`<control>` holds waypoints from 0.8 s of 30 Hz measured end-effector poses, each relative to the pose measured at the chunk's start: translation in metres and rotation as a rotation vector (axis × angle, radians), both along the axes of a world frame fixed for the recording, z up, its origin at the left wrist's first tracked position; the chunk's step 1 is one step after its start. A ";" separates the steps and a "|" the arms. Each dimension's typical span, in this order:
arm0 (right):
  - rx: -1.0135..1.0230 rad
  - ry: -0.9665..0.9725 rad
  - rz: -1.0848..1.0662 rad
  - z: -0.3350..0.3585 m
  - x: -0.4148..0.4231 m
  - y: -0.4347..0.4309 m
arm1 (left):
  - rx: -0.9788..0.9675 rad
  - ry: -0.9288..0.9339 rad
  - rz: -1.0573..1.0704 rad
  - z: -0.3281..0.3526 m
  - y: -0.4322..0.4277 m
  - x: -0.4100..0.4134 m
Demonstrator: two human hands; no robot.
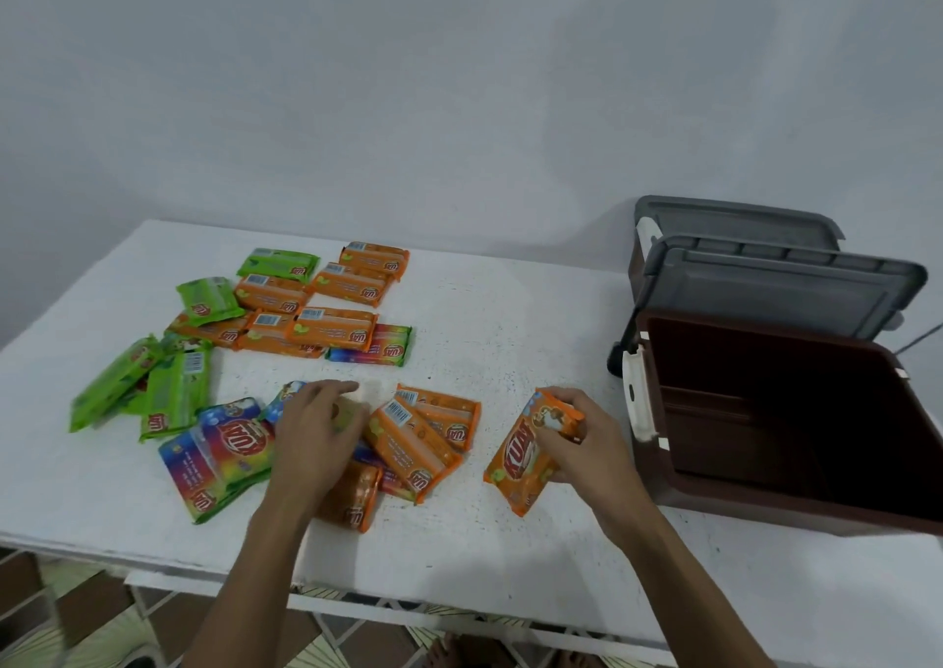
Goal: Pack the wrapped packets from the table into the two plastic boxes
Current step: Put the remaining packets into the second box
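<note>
item: orange packet (pixel 520 463), wrapped, gripped in my right hand (pixel 587 443), whose fingers curl over its far end; the near end hangs toward the table (pixel 510 320), and whether it touches i cannot tell. handling, by my judgement: light, a glossy film skin that may slide under the fingers, a firm block within, and crimped end seams that would crumple if pinched alone; best taken across the body, thumb on one face and fingers on the other. destination: open box (pixel 714 501), just right of my right hand, lid tipped back, nothing visible inside it; closed box (pixel 735 221) stands beyond it, lid down. my left hand (pixel 316 427) lies with fingers fairly straight over a heap of mixed packets, with no grip closed on any one that i can see. stock remaining: orange pair (pixel 413 443) between my hands, overlapped and face down; rainbow packet (pixel 224 453) just left of my left hand; green packets (pixel 173 392) further left, some propped on one another; far cluster (pixel 331 328) beyond my left hand, mostly orange, overlapping. overlapped pieces look likely to drag a neighbour along, so lift the topmost first. packing appears barely begun.
</note>
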State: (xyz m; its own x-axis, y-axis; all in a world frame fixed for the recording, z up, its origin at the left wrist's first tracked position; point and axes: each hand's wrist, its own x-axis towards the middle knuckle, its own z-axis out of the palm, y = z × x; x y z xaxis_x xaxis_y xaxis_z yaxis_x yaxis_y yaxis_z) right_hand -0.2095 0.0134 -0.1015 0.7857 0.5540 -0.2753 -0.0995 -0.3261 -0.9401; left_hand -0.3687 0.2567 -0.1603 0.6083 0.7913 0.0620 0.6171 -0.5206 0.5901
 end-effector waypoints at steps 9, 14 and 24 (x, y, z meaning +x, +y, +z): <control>0.236 0.310 -0.084 0.003 -0.002 0.007 | -0.087 0.408 0.121 0.000 0.041 -0.001; 0.245 0.408 -0.072 0.003 -0.002 0.009 | -0.140 0.421 0.125 0.003 0.052 0.002; 0.359 0.522 -0.095 0.003 -0.004 0.012 | -0.229 0.273 0.114 0.027 0.057 0.012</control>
